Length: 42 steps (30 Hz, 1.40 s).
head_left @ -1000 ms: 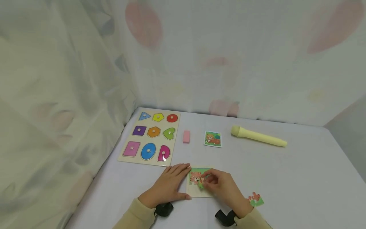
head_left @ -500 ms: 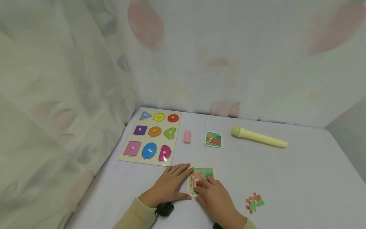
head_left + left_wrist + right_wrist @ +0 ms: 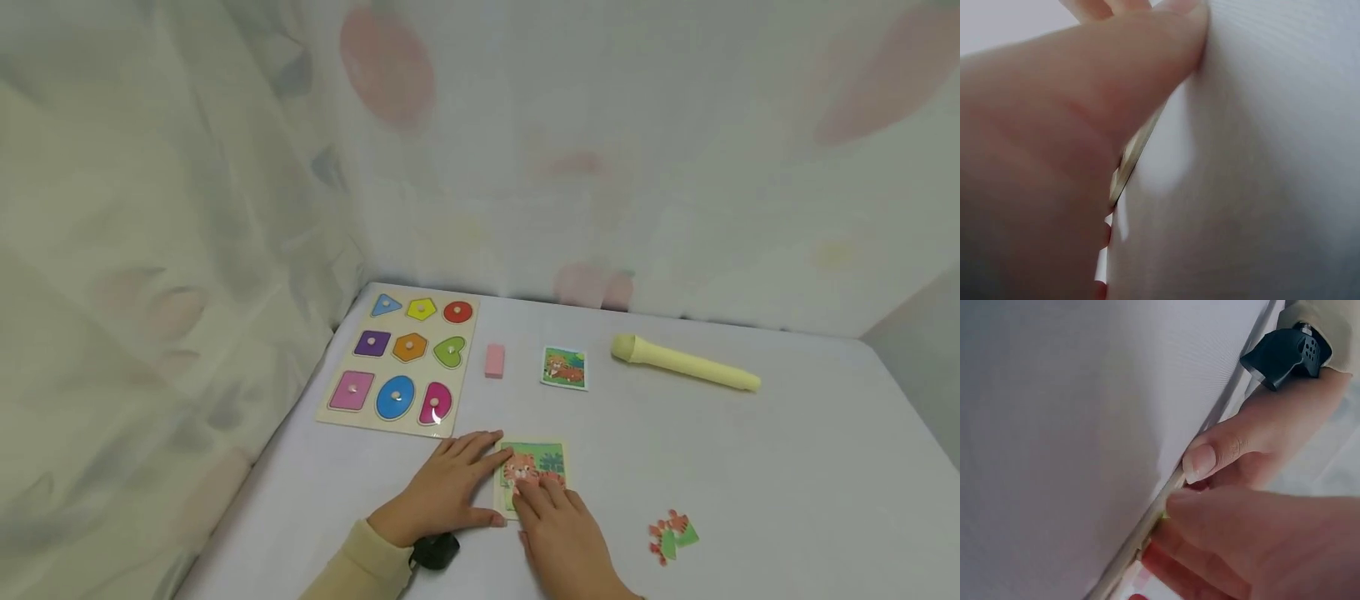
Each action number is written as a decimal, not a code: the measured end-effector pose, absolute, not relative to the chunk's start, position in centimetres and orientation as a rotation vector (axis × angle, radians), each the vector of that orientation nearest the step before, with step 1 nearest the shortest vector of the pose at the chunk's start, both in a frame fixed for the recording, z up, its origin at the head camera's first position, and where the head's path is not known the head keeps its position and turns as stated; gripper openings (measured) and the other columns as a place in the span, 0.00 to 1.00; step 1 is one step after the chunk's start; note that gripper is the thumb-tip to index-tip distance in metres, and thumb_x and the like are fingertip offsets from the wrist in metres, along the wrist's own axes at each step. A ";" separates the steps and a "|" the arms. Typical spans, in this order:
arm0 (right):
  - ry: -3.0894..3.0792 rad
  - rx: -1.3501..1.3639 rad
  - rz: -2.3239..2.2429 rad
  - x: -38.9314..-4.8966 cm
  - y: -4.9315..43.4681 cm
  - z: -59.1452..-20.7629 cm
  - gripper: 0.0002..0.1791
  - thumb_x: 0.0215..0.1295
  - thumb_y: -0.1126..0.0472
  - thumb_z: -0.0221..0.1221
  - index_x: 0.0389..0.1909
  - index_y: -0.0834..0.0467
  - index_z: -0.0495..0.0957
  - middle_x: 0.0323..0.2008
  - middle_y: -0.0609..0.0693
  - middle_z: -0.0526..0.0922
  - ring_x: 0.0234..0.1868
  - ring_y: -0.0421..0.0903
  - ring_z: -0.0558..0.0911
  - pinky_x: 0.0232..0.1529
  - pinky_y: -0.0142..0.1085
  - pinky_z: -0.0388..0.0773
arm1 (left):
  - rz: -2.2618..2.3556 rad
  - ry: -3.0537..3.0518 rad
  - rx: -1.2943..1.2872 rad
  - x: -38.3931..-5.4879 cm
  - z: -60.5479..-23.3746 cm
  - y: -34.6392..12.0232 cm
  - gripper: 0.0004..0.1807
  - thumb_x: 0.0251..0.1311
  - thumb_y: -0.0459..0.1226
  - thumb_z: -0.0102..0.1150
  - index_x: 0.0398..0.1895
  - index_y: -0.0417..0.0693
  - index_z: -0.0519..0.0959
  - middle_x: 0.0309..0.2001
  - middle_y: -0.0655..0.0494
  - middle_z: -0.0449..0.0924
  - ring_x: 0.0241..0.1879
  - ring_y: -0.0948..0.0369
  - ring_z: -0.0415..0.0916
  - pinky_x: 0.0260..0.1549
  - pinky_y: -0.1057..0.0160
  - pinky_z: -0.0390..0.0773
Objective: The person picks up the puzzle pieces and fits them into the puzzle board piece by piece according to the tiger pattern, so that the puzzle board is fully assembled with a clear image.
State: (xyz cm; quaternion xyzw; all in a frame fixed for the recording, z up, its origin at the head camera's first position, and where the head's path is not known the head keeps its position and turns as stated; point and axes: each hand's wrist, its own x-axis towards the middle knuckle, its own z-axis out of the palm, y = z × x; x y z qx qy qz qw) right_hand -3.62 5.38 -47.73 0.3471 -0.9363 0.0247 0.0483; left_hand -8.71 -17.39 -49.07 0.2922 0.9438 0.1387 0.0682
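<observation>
A small jigsaw puzzle board (image 3: 532, 454) with a tiger picture lies on the white table near the front. My left hand (image 3: 438, 492) rests flat along its left side, one fingertip over the upper left part and the thumb by the lower left corner. The fingers of my right hand (image 3: 566, 537) press on the picture's lower part and hide it. In the right wrist view the board's edge (image 3: 1119, 559) runs beneath both hands. Several loose puzzle pieces (image 3: 667, 537) with orange and green print lie in a small heap to the right.
A shape puzzle board (image 3: 393, 367) with knobbed pieces lies at the back left. Beside it are a pink eraser-like block (image 3: 494, 361), a small tiger picture card (image 3: 565, 369) and a pale yellow baton-like stick (image 3: 686, 362). Patterned curtains (image 3: 487, 167) hang behind and at the left.
My right hand has brought a puzzle piece down to the board's lower left, released it and now presses there with straighter fingers. The left hand has barely moved.
</observation>
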 end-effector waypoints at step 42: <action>-3.031 0.094 1.399 -6.6 23.8 -45.6 0.09 0.64 0.69 0.71 0.41 0.61 0.80 0.35 0.48 0.85 0.34 0.42 0.85 0.34 0.35 0.84 | 0.418 2.826 0.817 -8.9 -49.6 -17.4 0.55 0.56 0.71 0.65 0.82 0.57 0.62 0.82 0.58 0.54 0.79 0.54 0.53 0.74 0.40 0.58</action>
